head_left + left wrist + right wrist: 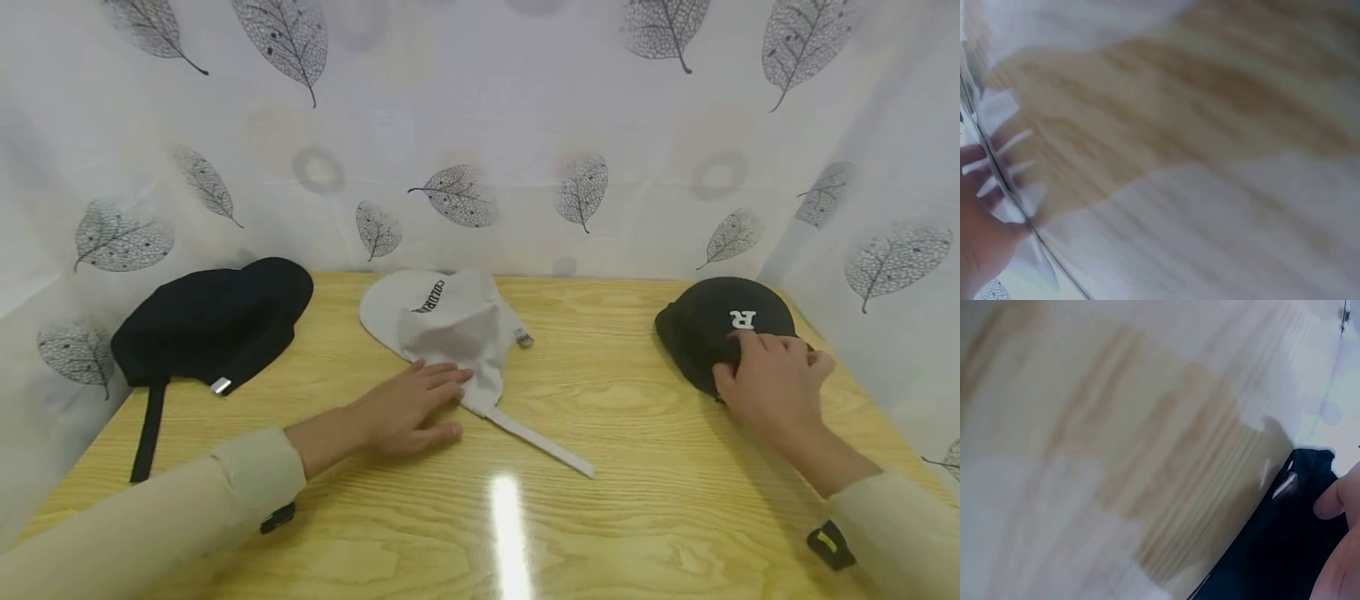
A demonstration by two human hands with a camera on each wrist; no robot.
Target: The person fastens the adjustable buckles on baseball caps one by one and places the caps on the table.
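In the head view my left hand [420, 408] reaches to a white cap [450, 333] with dark lettering, lying at the middle of the table. Its fingertips touch the cap's near side, and the thumb stands apart below them. The cap's white strap [543, 443] trails toward the near right. At the right, my right hand [780, 383] holds a black cap [697, 325] with a white letter R, its fingers bent over the near side. In the right wrist view the thumb [1332, 501] lies against this black cap [1266, 537]. The hand hides part of the cap.
Another black cap [217, 321] lies at the far left, its strap [150, 429] hanging toward the near side and a metal buckle [221, 386] showing. The wooden table [420, 533] is glossy and reflects light. A leaf-patterned curtain [517, 108] stands behind and at both sides.
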